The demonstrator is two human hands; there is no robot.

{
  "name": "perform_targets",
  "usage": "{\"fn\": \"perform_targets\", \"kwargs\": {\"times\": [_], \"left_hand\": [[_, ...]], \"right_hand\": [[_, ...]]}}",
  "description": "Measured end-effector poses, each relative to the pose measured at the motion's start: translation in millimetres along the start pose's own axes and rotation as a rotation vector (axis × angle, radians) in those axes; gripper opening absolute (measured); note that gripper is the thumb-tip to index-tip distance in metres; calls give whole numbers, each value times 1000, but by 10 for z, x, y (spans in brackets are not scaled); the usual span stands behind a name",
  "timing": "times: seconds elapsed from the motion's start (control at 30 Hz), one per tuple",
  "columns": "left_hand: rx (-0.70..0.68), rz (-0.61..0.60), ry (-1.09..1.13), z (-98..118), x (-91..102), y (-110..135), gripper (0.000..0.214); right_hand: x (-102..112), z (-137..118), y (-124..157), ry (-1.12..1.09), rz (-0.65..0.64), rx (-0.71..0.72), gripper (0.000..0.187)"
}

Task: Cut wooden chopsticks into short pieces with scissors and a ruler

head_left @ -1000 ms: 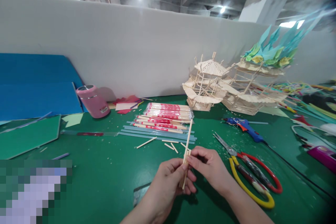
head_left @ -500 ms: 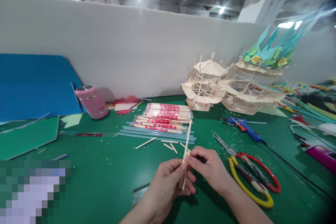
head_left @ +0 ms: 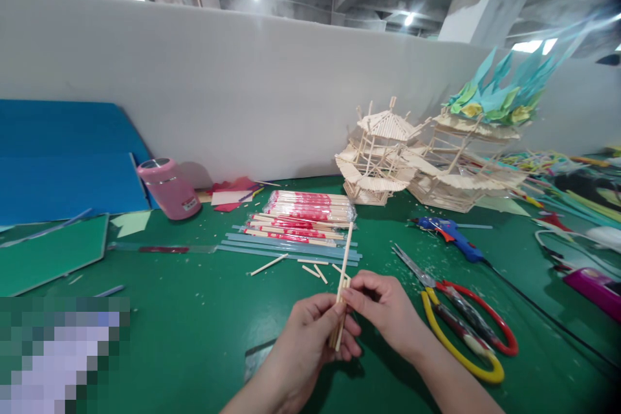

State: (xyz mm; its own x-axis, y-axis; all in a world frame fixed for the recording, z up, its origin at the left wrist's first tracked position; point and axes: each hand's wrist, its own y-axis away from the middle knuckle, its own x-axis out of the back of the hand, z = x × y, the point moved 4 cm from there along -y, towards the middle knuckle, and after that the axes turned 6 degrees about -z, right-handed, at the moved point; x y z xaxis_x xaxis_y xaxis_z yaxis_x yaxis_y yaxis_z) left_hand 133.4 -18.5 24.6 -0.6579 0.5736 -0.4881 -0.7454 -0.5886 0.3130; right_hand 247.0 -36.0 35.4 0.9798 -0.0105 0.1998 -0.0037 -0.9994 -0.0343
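Observation:
My left hand (head_left: pixel 315 330) is closed around a small bunch of pale wooden sticks (head_left: pixel 345 259), one of them much longer than the others and pointing up and away. The thumb and fingertips of my right hand (head_left: pixel 376 304) pinch the same sticks near the top of the short ones. Part of the bunch is hidden behind my left fingers. Just beyond my hands, a few short cut stick pieces (head_left: pixel 310 270) lie on the green table (head_left: pixel 194 343). Red and yellow handled scissors (head_left: pixel 460 320) rest open beside my right forearm.
Wrapped chopstick packs (head_left: pixel 310 210) and blue glue sticks (head_left: pixel 281 251) lie ahead. A blue glue gun (head_left: pixel 451 236) with a black cord is at right. Stick-built pavilion models (head_left: pixel 385 162) stand against the white partition (head_left: pixel 242 90). A pink flask (head_left: pixel 169 189) stands at left.
Hardly anything differs. Both hands keep the same grip on the sticks, and the whole view has shifted very slightly.

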Motion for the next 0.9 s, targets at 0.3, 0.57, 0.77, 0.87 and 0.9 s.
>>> {"fn": "perform_targets", "kwargs": {"times": [0.3, 0.57, 0.77, 0.87, 0.9], "left_hand": [[3, 8, -6, 8, 5, 13, 22], [0, -8, -5, -7, 11, 6, 19], [5, -14, -2, -4, 9, 8, 20], [-3, -16, -3, 6, 9, 3, 20], [-6, -13, -7, 9, 9, 1, 20]], "right_hand": [[-5, -2, -14, 8, 16, -4, 26], [0, 16, -8, -5, 14, -5, 26], [-24, -19, -10, -80, -31, -8, 24], [-35, -13, -14, -110, -40, -20, 24], [-35, -7, -16, -110, -36, -19, 24]]}}
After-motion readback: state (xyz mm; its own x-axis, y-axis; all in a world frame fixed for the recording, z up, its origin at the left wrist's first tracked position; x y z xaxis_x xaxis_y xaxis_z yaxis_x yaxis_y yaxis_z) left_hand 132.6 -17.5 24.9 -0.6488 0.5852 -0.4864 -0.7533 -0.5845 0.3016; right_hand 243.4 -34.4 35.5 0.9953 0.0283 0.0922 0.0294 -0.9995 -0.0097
